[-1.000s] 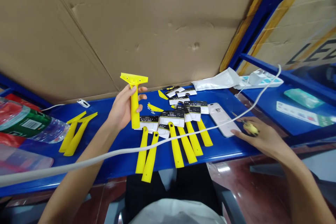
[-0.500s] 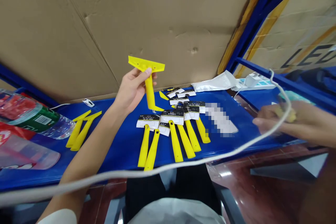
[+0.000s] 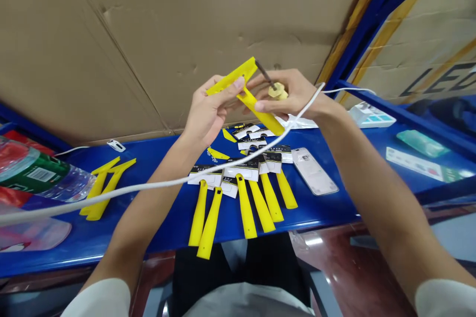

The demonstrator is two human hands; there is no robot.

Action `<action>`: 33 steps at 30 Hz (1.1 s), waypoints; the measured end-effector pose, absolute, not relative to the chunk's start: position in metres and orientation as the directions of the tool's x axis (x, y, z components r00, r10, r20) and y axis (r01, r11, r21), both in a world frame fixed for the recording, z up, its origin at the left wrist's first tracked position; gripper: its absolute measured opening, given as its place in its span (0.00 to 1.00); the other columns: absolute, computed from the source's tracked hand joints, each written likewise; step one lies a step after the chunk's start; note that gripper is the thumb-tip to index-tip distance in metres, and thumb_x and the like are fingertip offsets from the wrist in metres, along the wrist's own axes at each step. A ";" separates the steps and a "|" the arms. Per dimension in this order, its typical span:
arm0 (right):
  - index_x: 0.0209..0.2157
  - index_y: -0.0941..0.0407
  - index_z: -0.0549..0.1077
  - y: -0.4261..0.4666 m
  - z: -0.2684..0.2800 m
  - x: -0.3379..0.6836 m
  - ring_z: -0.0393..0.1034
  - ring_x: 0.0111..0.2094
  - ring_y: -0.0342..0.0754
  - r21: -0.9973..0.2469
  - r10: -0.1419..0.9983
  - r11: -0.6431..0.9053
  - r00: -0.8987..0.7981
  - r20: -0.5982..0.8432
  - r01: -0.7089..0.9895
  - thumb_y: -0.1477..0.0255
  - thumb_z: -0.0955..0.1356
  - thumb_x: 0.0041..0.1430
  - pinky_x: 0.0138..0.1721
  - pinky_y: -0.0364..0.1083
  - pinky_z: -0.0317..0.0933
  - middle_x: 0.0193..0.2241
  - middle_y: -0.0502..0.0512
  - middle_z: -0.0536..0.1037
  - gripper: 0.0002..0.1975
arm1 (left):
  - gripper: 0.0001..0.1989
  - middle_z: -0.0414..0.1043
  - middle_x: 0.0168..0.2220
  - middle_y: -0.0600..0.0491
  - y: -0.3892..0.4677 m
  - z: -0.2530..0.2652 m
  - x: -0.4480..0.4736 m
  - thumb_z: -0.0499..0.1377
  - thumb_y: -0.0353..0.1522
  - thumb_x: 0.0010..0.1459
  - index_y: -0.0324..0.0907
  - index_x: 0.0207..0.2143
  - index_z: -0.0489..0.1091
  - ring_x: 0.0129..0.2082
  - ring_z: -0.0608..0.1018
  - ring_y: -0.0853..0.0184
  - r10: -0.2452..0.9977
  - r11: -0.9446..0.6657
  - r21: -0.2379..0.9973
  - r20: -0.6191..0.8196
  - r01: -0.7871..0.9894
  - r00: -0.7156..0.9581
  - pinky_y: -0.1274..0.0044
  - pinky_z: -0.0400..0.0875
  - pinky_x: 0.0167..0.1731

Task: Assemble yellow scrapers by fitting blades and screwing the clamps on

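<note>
A yellow plastic scraper is raised above the blue shelf, tilted with its wide head to the upper left. My left hand is closed around the head, thumb on top. My right hand is closed on a screwdriver with a pale yellow handle. The screwdriver's dark shaft points up and left, close to the right end of the scraper head. Some right-hand fingers pass behind the scraper, so I cannot tell whether they grip it. Below lie several yellow scraper handles with black-and-white cards at their tops.
A white cable crosses in front of both forearms. On the blue shelf are two more scrapers, a bottle and a plastic cup at left. A phone lies at right. Cardboard stands behind.
My right hand has come in from the far right with the screwdriver, up to the scraper. My left hand has moved right and up, and the scraper has turned from near upright to slanted.
</note>
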State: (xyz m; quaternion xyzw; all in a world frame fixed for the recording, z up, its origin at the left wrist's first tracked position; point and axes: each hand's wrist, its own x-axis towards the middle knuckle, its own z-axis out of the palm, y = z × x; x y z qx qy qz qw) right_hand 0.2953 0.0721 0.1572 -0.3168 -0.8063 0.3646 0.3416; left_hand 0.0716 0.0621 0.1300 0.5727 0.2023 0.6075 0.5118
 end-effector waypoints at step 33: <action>0.33 0.56 0.80 0.130 0.113 0.242 0.66 0.21 0.41 -0.784 0.719 0.490 -0.686 0.115 0.382 0.55 0.75 0.64 0.22 0.44 0.56 0.26 0.51 0.81 0.18 | 0.13 0.86 0.42 0.47 0.141 0.029 -0.029 0.71 0.39 0.61 0.40 0.45 0.84 0.40 0.82 0.60 0.652 -0.512 0.664 -0.113 0.545 0.750 0.70 0.73 0.43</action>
